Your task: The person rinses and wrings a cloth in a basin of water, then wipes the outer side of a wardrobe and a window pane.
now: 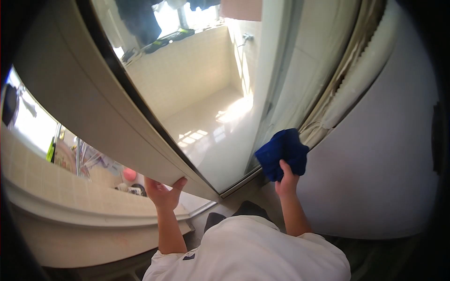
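Observation:
My right hand (287,181) is closed on a bunched dark blue cloth (283,152). The cloth is beside the lower right side of a glass door pane (211,164); I cannot tell whether it touches the glass. My left hand (164,194) grips the lower part of a wide beige door frame (126,136), thumb on the near face and fingers going behind the edge. A dark strip runs between that frame and the glass.
Beyond the glass lies a tiled space with sunlit patches, a tap (247,37) and hanging clothes (138,21). A large pale panel (370,173) stands at the right. To the left, a red round object (129,174) sits among clutter behind the frame.

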Demonstrator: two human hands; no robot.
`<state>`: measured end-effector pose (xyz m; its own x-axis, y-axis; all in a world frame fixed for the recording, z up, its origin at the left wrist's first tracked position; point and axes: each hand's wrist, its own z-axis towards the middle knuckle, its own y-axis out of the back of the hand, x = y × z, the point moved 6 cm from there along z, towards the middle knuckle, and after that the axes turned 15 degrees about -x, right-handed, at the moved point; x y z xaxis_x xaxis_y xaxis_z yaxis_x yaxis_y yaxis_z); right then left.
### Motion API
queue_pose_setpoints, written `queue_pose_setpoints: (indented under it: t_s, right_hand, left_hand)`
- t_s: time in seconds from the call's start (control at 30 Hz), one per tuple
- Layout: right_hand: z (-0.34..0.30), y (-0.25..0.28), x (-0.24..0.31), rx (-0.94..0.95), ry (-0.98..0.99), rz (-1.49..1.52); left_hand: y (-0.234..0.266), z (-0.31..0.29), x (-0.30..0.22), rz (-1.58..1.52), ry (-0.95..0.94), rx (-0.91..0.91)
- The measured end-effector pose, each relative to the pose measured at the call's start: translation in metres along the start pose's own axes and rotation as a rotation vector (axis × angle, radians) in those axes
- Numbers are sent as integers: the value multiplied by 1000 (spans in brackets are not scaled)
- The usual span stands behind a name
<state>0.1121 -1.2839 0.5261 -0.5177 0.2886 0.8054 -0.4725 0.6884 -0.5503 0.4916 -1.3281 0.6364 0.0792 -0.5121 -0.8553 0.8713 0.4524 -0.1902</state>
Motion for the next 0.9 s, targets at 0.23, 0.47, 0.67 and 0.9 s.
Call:
queue_pose_setpoints:
  t_s: [0.23, 0.47, 0.67, 0.9]
  right_hand:
    - [66, -32, 50, -158, 609, 19]
    - [76, -39, 11, -15, 839, -189]
    - [40, -59, 4, 110, 1180, -341]
    - [4, -65, 13, 2, 561, -22]
  left_hand:
    - [53, -29, -8, 54, -28, -279]
    - [34, -50, -43, 436, -403, -556]
    - [47, -68, -34, 1140, -943, -799]
    - [87, -57, -38, 1329, -1039, -803]
